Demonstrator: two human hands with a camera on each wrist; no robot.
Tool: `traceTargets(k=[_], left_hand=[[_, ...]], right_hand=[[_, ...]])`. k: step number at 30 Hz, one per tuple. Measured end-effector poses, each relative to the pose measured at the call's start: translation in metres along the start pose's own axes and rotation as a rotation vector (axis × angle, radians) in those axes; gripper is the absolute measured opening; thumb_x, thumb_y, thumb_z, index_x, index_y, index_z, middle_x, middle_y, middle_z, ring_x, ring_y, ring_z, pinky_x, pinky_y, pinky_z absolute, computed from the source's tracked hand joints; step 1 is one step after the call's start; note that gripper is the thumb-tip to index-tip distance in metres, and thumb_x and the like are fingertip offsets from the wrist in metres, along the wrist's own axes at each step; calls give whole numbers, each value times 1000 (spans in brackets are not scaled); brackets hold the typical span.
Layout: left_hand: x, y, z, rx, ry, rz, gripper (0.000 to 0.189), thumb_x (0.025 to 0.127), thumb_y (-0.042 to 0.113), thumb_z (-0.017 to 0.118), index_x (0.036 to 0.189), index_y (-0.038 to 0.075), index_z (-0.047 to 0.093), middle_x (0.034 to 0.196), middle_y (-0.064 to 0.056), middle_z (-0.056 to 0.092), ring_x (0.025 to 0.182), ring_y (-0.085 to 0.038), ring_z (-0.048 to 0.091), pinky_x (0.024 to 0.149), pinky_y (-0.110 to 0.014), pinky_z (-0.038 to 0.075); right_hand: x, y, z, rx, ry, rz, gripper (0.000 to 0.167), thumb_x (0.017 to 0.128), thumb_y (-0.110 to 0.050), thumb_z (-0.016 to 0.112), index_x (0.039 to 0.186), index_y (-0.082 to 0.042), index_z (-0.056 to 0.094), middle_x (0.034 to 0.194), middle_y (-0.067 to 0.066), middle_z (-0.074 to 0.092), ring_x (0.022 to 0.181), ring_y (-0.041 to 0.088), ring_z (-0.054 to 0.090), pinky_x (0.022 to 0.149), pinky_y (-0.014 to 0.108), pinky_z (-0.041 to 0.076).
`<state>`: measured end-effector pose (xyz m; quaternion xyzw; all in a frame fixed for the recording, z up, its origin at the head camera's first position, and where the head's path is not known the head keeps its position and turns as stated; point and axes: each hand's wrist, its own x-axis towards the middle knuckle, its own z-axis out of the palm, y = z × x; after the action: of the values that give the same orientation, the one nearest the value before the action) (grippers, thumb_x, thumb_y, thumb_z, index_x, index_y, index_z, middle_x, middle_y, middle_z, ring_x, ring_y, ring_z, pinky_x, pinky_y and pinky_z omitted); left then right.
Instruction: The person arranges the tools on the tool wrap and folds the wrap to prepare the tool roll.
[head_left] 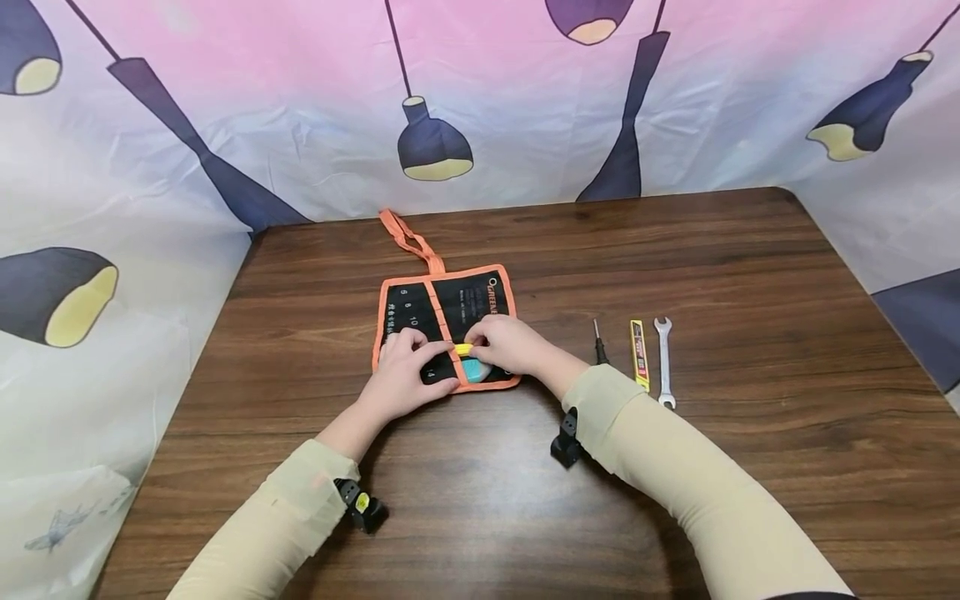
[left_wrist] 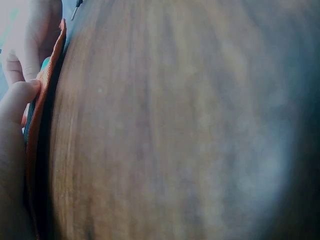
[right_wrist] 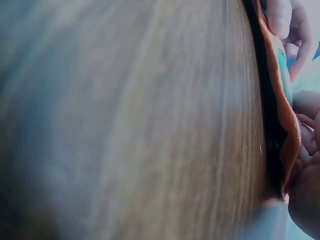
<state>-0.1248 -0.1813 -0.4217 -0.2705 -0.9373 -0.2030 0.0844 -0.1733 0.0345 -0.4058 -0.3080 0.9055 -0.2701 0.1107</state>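
Observation:
A black tool pouch (head_left: 468, 297) with orange trim and printed size numbers lies flat on the table. My right hand (head_left: 506, 343) pinches a small yellow object (head_left: 463, 349) at the orange-edged pocket; the fingers hide part of it, and I cannot tell its kind. Just below it, a turquoise and grey object (head_left: 474, 370) sits at the same pocket row. My left hand (head_left: 405, 371) rests on the pouch's left part, index fingertip right at the pocket edge beside the yellow object. In the left wrist view, the left thumb (left_wrist: 25, 95) presses on the orange trim (left_wrist: 42, 85).
Right of the pouch lie a small black-handled screwdriver (head_left: 599, 342), a yellow narrow packet (head_left: 639, 354) and a silver open-ended wrench (head_left: 664, 362). An orange strap (head_left: 405, 237) runs from the pouch toward the table's back edge. A printed cloth (head_left: 510, 125) hangs behind the wooden table (head_left: 735, 275).

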Motion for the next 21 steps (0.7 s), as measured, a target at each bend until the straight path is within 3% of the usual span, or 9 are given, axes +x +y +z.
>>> traceTargets(k=[5, 15, 21], left_hand=[[2, 1, -3, 21, -28, -15, 49, 78, 45, 72, 119, 19, 66, 96, -6, 40, 85, -27, 36, 73, -40, 29], [10, 4, -3, 168, -95, -156, 59, 80, 61, 59, 128, 26, 59, 94, -6, 40, 83, -25, 35, 71, -43, 28], [15, 5, -2, 206, -129, -171, 63, 80, 65, 56, 133, 31, 54, 90, -5, 37, 78, -24, 32, 66, -40, 24]], right_hand=[[-4, 7, -5, 64, 43, 17, 24, 91, -21, 61, 111, -9, 69, 96, 0, 62, 88, 14, 55, 80, 30, 44], [-26, 24, -21, 100, 130, 65, 25, 90, -23, 61, 109, -8, 69, 96, 2, 61, 83, 14, 55, 75, 31, 45], [-38, 36, -31, 88, 175, 67, 25, 90, -21, 61, 108, -6, 69, 92, 2, 60, 79, 14, 54, 72, 31, 45]])
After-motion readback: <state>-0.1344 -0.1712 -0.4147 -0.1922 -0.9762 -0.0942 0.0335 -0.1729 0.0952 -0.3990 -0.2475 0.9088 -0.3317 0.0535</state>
